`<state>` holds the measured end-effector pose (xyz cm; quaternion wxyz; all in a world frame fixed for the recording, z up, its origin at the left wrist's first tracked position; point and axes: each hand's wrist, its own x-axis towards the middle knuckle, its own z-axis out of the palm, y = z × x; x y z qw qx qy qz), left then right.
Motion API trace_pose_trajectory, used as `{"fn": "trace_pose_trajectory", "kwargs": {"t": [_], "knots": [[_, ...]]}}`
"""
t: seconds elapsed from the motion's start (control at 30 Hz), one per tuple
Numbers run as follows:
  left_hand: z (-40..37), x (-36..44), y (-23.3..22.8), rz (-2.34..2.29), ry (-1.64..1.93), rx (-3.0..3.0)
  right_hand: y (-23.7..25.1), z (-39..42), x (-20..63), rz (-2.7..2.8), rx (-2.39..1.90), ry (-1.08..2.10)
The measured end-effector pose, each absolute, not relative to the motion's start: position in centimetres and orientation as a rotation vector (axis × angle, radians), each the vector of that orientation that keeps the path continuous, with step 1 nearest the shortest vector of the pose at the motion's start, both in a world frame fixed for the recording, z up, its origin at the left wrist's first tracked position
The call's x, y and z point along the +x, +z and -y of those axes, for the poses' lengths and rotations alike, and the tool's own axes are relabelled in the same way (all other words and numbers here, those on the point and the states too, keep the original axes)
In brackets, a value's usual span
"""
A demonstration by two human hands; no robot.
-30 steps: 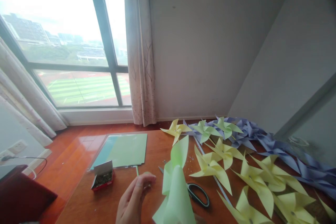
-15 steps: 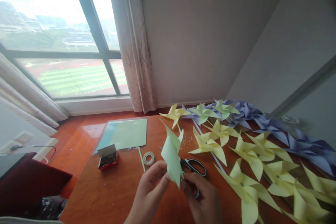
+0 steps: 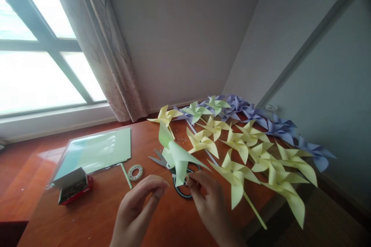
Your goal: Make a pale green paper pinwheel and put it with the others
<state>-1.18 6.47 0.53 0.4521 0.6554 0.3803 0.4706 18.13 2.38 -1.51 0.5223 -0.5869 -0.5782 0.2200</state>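
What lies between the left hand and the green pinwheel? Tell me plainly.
Nothing visible. The left hand hovers open just left of the green pinwheel, with only bare table under the gap. The right hand pinches the pinwheel's lower edge, over the scissors.

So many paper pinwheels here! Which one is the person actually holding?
The light green paper pinwheel, pinched by the right hand above the scissors; the yellow and purple ones lie untouched on the table.

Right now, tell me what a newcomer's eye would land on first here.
First the spread of yellow pinwheels fanned over the right half of the table, with purple pinwheels behind them along the wall. Next the green pinwheel at the centre, pinched by the right hand, the left hand open beside it. Scissors lie under it.
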Motion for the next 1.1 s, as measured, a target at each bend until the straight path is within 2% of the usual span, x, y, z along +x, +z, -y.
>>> {"fn": "trace_pose_trajectory", "kwargs": {"t": [0.37, 0.57, 0.73, 0.93, 1.1], "knots": [[-6.9, -0.8, -0.5, -1.155, 1.071, 1.339, -1.4, -1.7, 21.1, 1.299, -1.388, 0.648], [-7.0, -0.7, -1.4, -1.037, 1.005, 1.135, -1.8, -1.5, 19.6, 1.406, -1.377, 0.611], [-6.8, -0.4, -0.8, -0.989, 1.18, 0.846, -2.5, -1.7, 19.1, 1.611, -1.442, 0.473], [-6.7, -0.1, 0.6, -0.953, 1.192, 0.776, -3.3, -1.6, 19.3, 1.657, -1.57, 0.212], [-6.7, -0.4, -0.3, -0.92, 1.201, 0.777, -2.9, -1.6, 19.6, 1.64, -1.549, 0.193]]}}
